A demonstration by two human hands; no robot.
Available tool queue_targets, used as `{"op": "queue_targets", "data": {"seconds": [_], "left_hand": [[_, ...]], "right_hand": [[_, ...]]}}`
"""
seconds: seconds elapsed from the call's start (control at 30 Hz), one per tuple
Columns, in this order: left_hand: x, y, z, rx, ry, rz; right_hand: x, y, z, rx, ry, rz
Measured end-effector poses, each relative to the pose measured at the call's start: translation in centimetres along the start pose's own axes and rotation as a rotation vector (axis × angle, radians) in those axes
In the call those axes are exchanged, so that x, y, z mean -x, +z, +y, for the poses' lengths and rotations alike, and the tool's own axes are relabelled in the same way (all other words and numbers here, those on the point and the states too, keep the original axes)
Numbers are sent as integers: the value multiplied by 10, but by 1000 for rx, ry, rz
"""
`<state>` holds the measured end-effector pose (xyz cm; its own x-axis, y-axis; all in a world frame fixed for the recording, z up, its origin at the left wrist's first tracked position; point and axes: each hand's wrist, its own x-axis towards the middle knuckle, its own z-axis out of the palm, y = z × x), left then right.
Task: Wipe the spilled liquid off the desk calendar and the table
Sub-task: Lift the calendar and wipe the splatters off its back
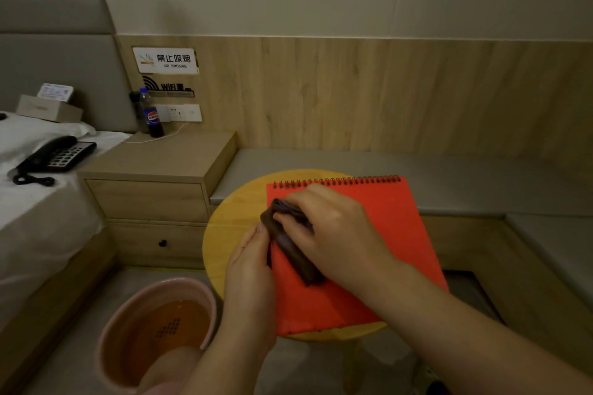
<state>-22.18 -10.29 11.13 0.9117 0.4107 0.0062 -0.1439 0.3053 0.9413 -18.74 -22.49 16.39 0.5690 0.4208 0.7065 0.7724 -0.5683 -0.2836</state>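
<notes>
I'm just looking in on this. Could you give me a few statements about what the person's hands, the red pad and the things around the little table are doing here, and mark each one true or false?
1. The red spiral-bound desk calendar lies flat on the round yellow wooden table. True.
2. The right hand grips a folded dark brown cloth on the calendar. True.
3. The left hand hangs idle away from the table. False: it touches the cloth's left edge, at the calendar's side.
4. The pink plastic basin stands on the table. False: it stands on the floor, left of the table.
5. A dark cola bottle with a blue label stands on the wooden bedside cabinet. True.
</notes>
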Motion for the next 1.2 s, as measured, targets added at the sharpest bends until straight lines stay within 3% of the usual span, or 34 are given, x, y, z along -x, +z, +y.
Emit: {"op": "queue_targets", "data": {"seconds": [0.27,0.6,0.97,1.2], "left_hand": [[0,5,5,169,-157,13],[0,8,7,118,-111,10],[4,9,13,139,-84,-50],[10,8,15,88,-43,-81]], "right_hand": [[30,-17,-8,-42,-94,-145],[63,-39,-12,-60,-175,-272],[40,-39,3,25,-196,-216],[5,-39,23,139,-173,-96]]}}
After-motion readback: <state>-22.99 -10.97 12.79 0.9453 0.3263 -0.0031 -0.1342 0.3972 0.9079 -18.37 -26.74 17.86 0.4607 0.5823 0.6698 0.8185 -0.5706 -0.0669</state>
